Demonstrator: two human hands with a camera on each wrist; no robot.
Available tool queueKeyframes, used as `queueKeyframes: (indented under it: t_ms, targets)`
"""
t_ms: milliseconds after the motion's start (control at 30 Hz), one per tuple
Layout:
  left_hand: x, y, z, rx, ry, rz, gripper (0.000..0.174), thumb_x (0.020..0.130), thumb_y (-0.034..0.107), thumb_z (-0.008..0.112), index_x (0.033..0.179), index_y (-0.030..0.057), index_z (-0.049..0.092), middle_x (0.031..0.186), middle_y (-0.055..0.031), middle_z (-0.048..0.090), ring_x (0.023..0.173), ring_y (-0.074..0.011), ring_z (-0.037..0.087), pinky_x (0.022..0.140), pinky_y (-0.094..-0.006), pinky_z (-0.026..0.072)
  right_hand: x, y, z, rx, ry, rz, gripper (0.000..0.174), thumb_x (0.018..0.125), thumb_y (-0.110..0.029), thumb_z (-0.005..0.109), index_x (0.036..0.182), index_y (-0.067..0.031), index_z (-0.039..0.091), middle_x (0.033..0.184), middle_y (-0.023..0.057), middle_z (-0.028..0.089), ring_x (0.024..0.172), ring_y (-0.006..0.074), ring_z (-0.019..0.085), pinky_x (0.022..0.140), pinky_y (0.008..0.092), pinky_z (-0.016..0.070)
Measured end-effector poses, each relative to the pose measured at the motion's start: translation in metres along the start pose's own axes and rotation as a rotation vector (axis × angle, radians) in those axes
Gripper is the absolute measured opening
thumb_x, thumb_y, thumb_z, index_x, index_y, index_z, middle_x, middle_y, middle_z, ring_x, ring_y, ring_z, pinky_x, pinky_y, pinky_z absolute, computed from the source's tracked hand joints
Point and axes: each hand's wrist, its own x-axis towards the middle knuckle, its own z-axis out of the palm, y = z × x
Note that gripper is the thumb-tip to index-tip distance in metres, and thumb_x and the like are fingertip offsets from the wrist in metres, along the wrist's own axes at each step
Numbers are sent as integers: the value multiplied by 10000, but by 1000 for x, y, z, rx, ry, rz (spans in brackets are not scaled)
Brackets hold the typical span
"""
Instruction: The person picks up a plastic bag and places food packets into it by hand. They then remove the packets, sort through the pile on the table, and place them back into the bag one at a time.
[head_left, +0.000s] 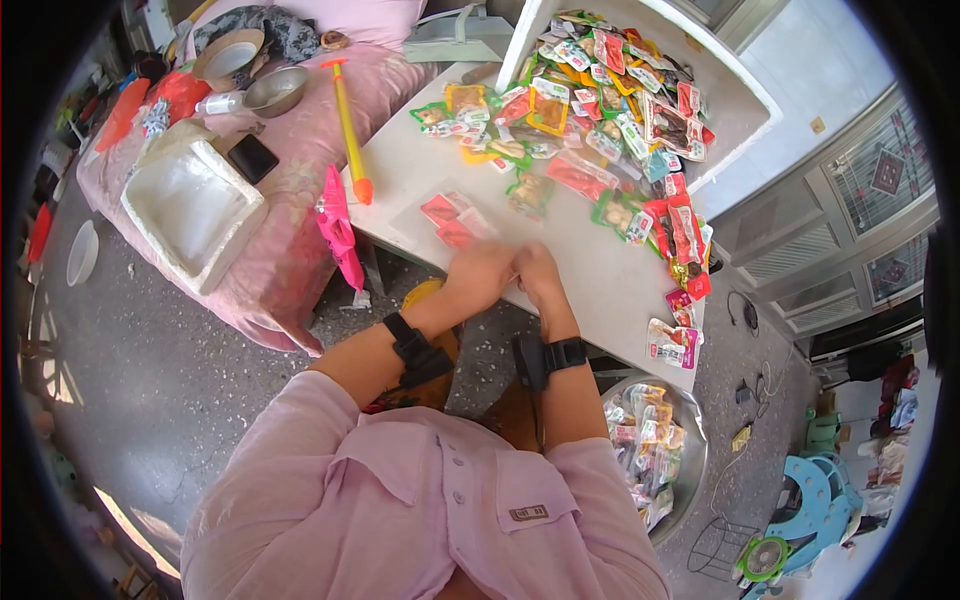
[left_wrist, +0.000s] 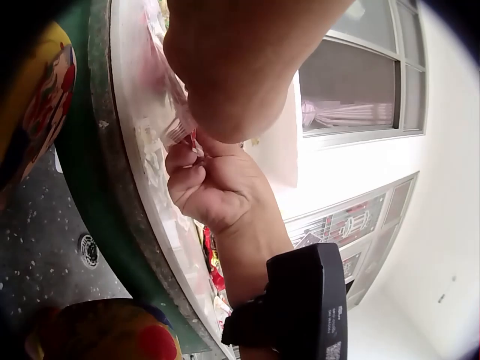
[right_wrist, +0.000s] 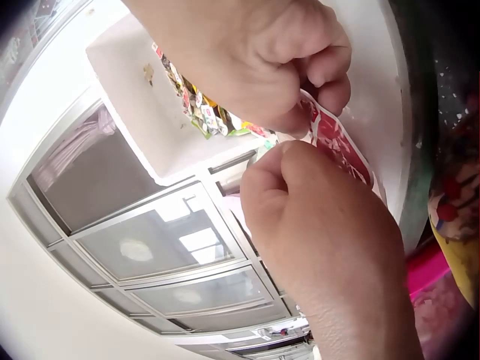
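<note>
Close together at the near edge of the white table (head_left: 405, 170), both hands pinch the edge of a red-and-clear snack packet (right_wrist: 337, 142). My left hand (head_left: 480, 272) has its fingers curled on the packet, which spreads out beside it in the right wrist view. Facing it, my right hand (head_left: 538, 270) has thumb and fingers curled tightly at the same edge. In the left wrist view a barcode on the packet (left_wrist: 177, 133) shows next to the right fingertips. Red-and-white packets (head_left: 452, 218) lie on the table just beyond the left hand.
A white foam box (head_left: 745, 125) tipped on its side spills many snack packets (head_left: 560, 110) over the table's far side. A metal basin (head_left: 690, 470) of packets stands below right. At left, a bed holds a foam tray (head_left: 190, 205); a yellow pump (head_left: 348, 130) and pink bag (head_left: 338, 225) lie nearby.
</note>
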Motion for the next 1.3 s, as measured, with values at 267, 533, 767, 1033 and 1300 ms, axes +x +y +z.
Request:
queueKeyframes:
  t_ms: [267, 533, 767, 1033, 1300]
  targets:
    - [-3, -3, 5, -31, 29, -3, 71, 655, 90, 532, 711, 53, 507, 697, -113, 496, 676, -303, 508, 580, -393, 415, -9, 8, 8, 558, -106, 5, 142, 708, 24, 438, 823, -18, 511, 820, 125, 526, 705, 204, 538, 581, 271, 448]
    - [-13, -34, 23, -32, 96, 56, 84, 627, 49, 551, 704, 52, 516, 825, -103, 512, 782, -284, 487, 676, -375, 385, 35, 23, -23, -328, 428, -458, 128, 696, -81, 498, 788, -1, 534, 716, 130, 562, 688, 229, 554, 638, 317, 437]
    - [-14, -42, 30, 30, 102, 74, 108, 613, 59, 554, 716, 77, 527, 923, -69, 492, 878, -248, 455, 716, -362, 346, 76, 15, -65, -632, 661, -527, 133, 689, -99, 521, 780, -3, 530, 748, 176, 563, 703, 313, 550, 639, 367, 434]
    - [-12, -42, 30, 88, 62, 124, 116, 608, 99, 530, 718, 73, 504, 938, -107, 471, 865, -270, 437, 686, -381, 334, 134, -13, -136, -918, 771, -445, 307, 716, -180, 499, 974, -15, 481, 931, 200, 541, 848, 356, 524, 715, 420, 417]
    - [-11, -45, 32, 80, 94, 177, 144, 596, 108, 548, 730, 78, 504, 955, -99, 466, 872, -256, 445, 682, -366, 330, 157, -44, -139, -1039, 694, 49, 495, 668, -357, 573, 1053, -78, 436, 1017, 134, 554, 963, 315, 519, 822, 513, 310]
